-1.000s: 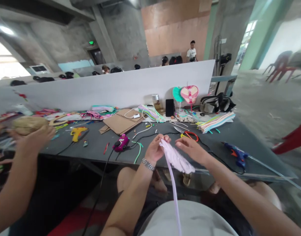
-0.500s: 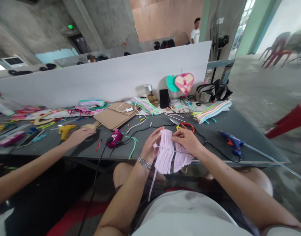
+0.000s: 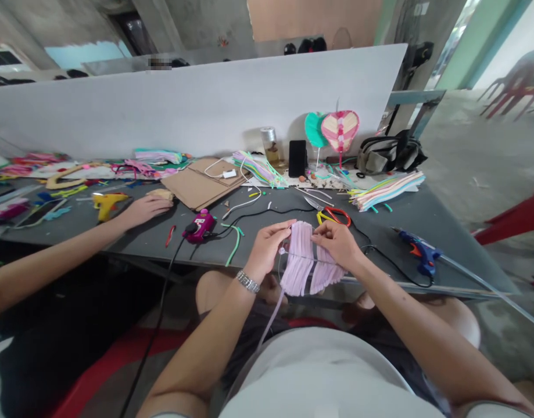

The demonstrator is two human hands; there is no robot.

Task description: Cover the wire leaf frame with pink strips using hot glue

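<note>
A row of lilac pipe cleaners (image 3: 298, 273), side by side with a thin strand across the middle, hangs at the table's front edge. My left hand (image 3: 267, 247), with a metal watch on the wrist, pinches its upper left edge. My right hand (image 3: 337, 242) grips the top of the right part. A dark gap splits the row in two, and one long lilac stem trails down towards my lap. By my left fingers lies a small pale bead-like knot (image 3: 282, 251). Behind my right hand are orange-and-yellow-handled scissors (image 3: 336, 216).
A blue glue gun (image 3: 419, 251) with a long clear stick lies to the right. Pipe cleaner bundles (image 3: 386, 191), brown cardboard (image 3: 192, 183), a phone (image 3: 297, 158) and heart-shaped fans (image 3: 340, 130) line the back. A magenta device (image 3: 199, 226) with black cords and another person's arm (image 3: 118, 226) are left.
The view has tilted down and shifted a little. Both hands keep hold of the lilac row, my left fingers now straighter along its top edge. The neighbour's hand stays on its tan piece.
</note>
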